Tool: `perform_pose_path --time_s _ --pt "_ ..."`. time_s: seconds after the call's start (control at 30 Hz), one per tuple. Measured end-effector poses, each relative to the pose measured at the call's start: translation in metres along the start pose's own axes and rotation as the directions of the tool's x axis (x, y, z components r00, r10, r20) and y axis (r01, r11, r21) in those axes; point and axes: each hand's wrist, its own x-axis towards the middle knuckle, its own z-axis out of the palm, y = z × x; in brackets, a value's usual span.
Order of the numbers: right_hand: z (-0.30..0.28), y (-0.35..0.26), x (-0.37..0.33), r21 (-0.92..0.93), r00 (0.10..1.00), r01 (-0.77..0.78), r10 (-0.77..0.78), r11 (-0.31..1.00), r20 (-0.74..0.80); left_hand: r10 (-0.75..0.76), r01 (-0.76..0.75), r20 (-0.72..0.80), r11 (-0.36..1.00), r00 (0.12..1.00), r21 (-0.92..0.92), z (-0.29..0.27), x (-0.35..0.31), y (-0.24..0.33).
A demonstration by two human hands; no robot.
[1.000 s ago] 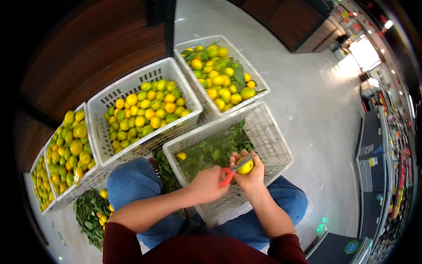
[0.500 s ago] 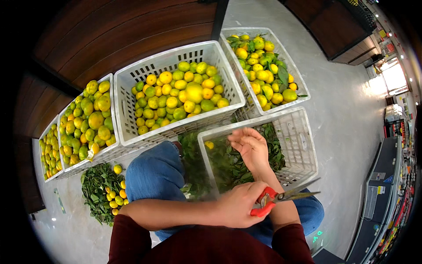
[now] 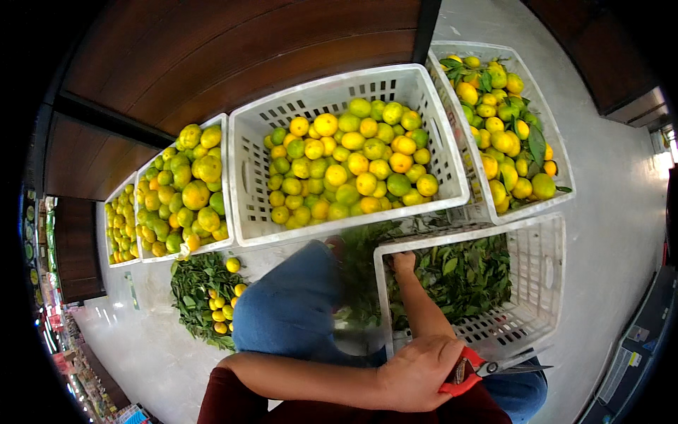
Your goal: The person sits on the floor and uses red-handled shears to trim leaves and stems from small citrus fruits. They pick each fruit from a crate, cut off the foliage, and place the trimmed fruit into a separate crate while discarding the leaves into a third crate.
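My left hand (image 3: 422, 371) is wrapped round red-handled pruning shears (image 3: 472, 373), whose narrow blades point to the right. My left forearm lies across my lap, in front of the right forearm. Reaching down into a white crate (image 3: 558, 265) is my right hand (image 3: 403, 263), by the crate's left wall. Its fingers are hidden, so I cannot see what they hold, if anything. Loose green leaves (image 3: 462, 279) cover the bottom of this crate.
A large white crate (image 3: 247, 177) of yellow-green citrus stands ahead, with another citrus crate (image 3: 540, 78) to its right and two fuller ones at left. A pile of leaves (image 3: 194, 300) with several citrus fruits (image 3: 220, 304) lies on the floor beside my left knee (image 3: 282, 304).
My right hand has gone from above the leaf crate down inside its left side, where a yellow fruit showed before. The left hand keeps the shears. The view has turned left.
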Motion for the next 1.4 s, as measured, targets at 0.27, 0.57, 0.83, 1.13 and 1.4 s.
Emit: perform_pose_path --time_s 0.27,0.57,0.83,1.13,1.4 --pt "-0.007 0.012 0.040 -0.139 0.973 0.079 -0.046 0.987 0.228 -0.014 0.009 0.059 0.996 0.998 0.089 -0.006 0.010 0.022" --pt "-0.075 -0.024 -0.070 0.154 0.972 -0.181 0.153 0.971 0.180 -0.004 0.000 0.022 0.984 1.000 0.176 0.004 0.013 -0.001" --pt "-0.181 -0.094 -0.139 0.839 0.919 -0.071 -0.292 0.539 0.265 0.007 -0.011 0.022 0.974 1.000 0.228 -0.004 0.027 -0.006" --pt "-0.202 -0.152 -0.268 0.691 0.661 0.525 -0.750 0.497 0.037 -0.021 0.004 0.047 0.941 0.999 0.339 -0.010 0.032 -0.006" --pt "-0.210 -0.143 -0.280 0.275 0.625 0.763 -0.776 0.585 -0.082 0.009 -0.061 0.138 0.926 0.990 0.371 -0.005 0.028 -0.018"
